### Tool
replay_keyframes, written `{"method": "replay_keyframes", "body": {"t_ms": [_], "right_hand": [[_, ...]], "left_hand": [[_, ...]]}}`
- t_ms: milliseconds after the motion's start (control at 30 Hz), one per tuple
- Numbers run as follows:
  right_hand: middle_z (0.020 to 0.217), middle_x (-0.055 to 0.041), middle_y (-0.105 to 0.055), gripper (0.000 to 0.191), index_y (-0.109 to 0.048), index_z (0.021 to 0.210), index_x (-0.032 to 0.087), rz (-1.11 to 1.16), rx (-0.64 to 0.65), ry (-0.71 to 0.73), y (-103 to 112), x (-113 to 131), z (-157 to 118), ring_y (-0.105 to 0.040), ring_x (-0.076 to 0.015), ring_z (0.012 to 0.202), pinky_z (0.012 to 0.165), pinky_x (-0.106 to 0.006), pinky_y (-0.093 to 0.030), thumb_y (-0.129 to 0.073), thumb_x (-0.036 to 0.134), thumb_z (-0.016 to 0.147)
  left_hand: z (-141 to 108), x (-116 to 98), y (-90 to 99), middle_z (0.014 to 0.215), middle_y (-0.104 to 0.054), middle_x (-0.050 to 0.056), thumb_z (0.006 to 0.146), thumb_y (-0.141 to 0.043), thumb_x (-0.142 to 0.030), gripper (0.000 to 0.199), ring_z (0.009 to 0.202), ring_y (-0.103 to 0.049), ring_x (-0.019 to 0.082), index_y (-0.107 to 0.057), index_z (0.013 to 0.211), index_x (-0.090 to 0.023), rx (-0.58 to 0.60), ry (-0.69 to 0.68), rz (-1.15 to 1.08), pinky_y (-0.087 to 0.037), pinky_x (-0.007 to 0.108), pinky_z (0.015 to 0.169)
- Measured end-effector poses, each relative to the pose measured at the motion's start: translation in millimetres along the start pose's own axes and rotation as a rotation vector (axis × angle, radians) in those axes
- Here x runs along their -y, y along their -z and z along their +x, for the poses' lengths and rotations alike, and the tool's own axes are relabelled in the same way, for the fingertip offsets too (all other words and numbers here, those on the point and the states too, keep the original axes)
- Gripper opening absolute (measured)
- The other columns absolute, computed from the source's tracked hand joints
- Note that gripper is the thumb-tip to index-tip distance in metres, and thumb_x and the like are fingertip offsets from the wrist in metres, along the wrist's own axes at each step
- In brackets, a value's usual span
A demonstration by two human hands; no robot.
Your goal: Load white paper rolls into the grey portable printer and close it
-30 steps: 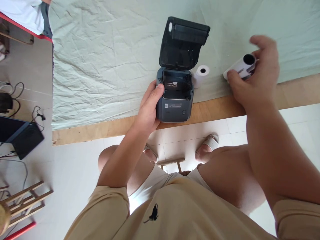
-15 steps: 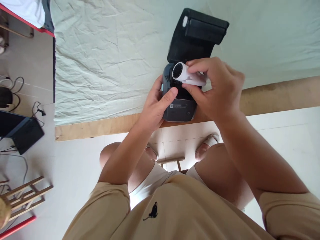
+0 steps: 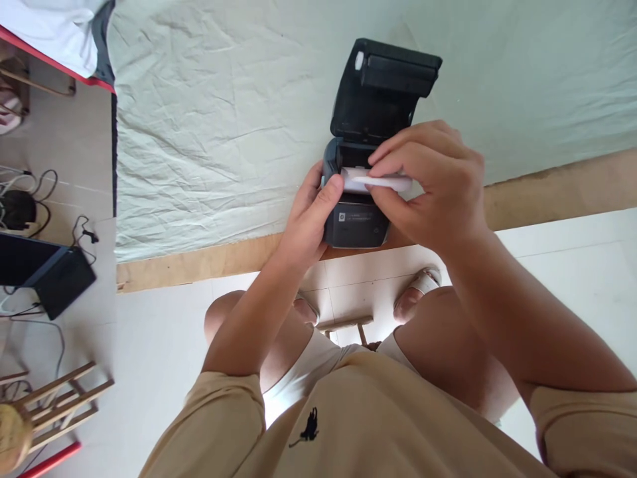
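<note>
A dark label printer (image 3: pixel 359 226) lies at the table's front edge, its hinged lid (image 3: pixel 383 86) tipped back away from me. My left hand (image 3: pixel 313 209) wraps round the printer's left side, its thumb over the rim beside the roll bay. In the bay a white label roll (image 3: pixel 355 181) sits partly inside. My right hand (image 3: pixel 430 179) pinches the loose white end of that roll between thumb and fingers, just above the bay. Those fingers cover the roll's right part.
A wrinkled pale green cloth (image 3: pixel 223 133) covers the table, with a bare wooden edge (image 3: pixel 164 273) toward me. On the floor at left are a black box-shaped device (image 3: pixel 62 279), cables and a wooden stool (image 3: pixel 64 405). My knees are below the table edge.
The white roll has gone from tilted above the bay, its hollow core showing, down into the printer. My right hand has shifted its hold to the roll's loose end.
</note>
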State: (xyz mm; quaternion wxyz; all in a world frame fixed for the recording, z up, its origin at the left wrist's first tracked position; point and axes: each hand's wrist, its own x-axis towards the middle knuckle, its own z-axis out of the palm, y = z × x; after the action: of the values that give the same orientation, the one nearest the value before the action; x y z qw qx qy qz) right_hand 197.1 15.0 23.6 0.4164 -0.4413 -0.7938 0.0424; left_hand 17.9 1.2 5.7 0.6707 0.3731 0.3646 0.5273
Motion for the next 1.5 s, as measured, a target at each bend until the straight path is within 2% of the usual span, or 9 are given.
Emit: {"method": "replay_keyframes", "body": {"t_ms": [133, 333, 533, 667, 800, 933, 1167, 1333, 1500], "right_hand": [[0.096, 0.0031, -0.081, 0.006, -0.067, 0.088, 0.031, 0.089, -0.038, 0.207, -0.9, 6.4, -14.2, -0.077, -0.0245, 0.094, 0.083, -0.046, -0.055, -0.067, 0.027, 0.093], [0.085, 0.0002, -0.07, 0.012, -0.062, 0.093, 0.031, 0.195, -0.272, 0.139, -0.7, -4.8, -15.8, -0.071, -0.0216, 0.088, 0.082, -0.044, -0.056, -0.056, 0.037, 0.102], [0.149, -0.0093, -0.06, 0.05, -0.046, 0.151, 0.036, 0.07, -0.239, 0.049, 8.2, -21.0, -3.0, -0.065, -0.0337, 0.14, 0.106, -0.057, -0.055, -0.057, 0.05, 0.104], [0.104, -0.0035, -0.068, 0.017, -0.065, 0.111, 0.031, 0.165, -0.364, -0.07, 9.2, -6.6, -10.0, -0.073, -0.0229, 0.095, 0.083, -0.044, -0.056, -0.056, 0.045, 0.106], [0.059, 0.0034, -0.047, 0.054, -0.047, 0.069, 0.025, 0.228, -0.144, -0.242, 0.9, -3.4, -21.3, -0.043, -0.0121, 0.051, 0.05, -0.032, -0.034, -0.059, 0.066, 0.103], [0.053, 0.0033, -0.044, 0.074, -0.04, 0.061, 0.024, 0.331, 0.017, -0.356, -9.8, -18.5, -26.9, -0.037, -0.0105, 0.048, 0.046, -0.03, -0.028, -0.056, 0.088, 0.095], [0.055, 0.0024, -0.048, 0.075, -0.041, 0.061, 0.024, 0.367, 0.206, -0.444, -4.3, -26.2, -18.4, -0.041, -0.0107, 0.051, 0.049, -0.031, -0.033, -0.066, 0.089, 0.088], [0.06, 0.0008, -0.047, 0.078, -0.04, 0.065, 0.023, 0.432, 0.207, -0.435, -0.7, -25.4, -19.2, -0.04, -0.012, 0.058, 0.053, -0.031, -0.037, -0.058, 0.096, 0.087], [0.062, 0.0012, -0.044, 0.071, -0.042, 0.07, 0.024, 0.509, 0.198, -0.384, -2.6, -32.1, -27.7, -0.04, -0.0127, 0.059, 0.054, -0.032, -0.036, -0.057, 0.09, 0.094]], "left_hand": [[-0.1, 0.6, 0.3, 0.099, -0.076, 0.002, 0.095, -0.075, -0.06, 0.037, 0.138, -0.072, 0.03, -0.071, 0.108, -0.027, -0.014, 0.015, 0.03, -0.067, 0.037, 0.1], [-1.2, 0.8, 4.2, 0.103, -0.076, 0.001, 0.075, -0.094, -0.058, 0.059, 0.115, -0.08, 0.03, -0.067, 0.118, -0.029, -0.014, 0.028, 0.142, -0.068, 0.038, 0.09], [3.1, 1.4, 10.9, 0.104, -0.076, 0.002, 0.067, -0.1, -0.047, 0.065, 0.109, -0.08, 0.029, -0.067, 0.12, -0.028, 0.032, 0.035, 0.139, -0.067, 0.036, 0.087], [1.0, 1.6, 10.8, 0.098, -0.073, 0.0, 0.07, -0.099, -0.045, 0.059, 0.1, -0.08, 0.023, -0.068, 0.118, -0.028, 0.01, 0.018, 0.13, -0.065, 0.031, 0.079], [-3.0, -0.7, 6.3, 0.112, -0.076, 0.003, 0.067, -0.1, -0.054, 0.068, 0.126, -0.077, 0.033, -0.067, 0.123, -0.03, 0.004, 0.038, 0.121, -0.067, 0.041, 0.099], [-4.6, -6.1, -1.4, 0.106, -0.076, 0.005, 0.076, -0.089, -0.071, 0.06, 0.132, -0.075, 0.037, -0.067, 0.111, -0.027, -0.023, 0.077, 0.083, -0.068, 0.047, 0.103], [-2.2, -3.7, -0.7, 0.093, -0.074, 0.0, 0.095, -0.081, -0.044, 0.027, 0.105, -0.083, 0.025, -0.069, 0.109, -0.025, 0.019, 0.026, 0.03, -0.068, 0.031, 0.076], [-1.9, -1.3, 0.9, 0.105, -0.078, 0.003, 0.098, -0.077, -0.047, 0.029, 0.131, -0.078, 0.028, -0.069, 0.117, -0.026, 0.064, 0.009, -0.005, -0.069, 0.035, 0.098], [3.8, 5.5, 3.8, 0.11, -0.08, 0.002, 0.113, -0.046, -0.048, 0.036, 0.145, -0.07, 0.025, -0.072, 0.109, -0.024, 0.064, -0.014, -0.075, -0.065, 0.038, 0.113]]}}
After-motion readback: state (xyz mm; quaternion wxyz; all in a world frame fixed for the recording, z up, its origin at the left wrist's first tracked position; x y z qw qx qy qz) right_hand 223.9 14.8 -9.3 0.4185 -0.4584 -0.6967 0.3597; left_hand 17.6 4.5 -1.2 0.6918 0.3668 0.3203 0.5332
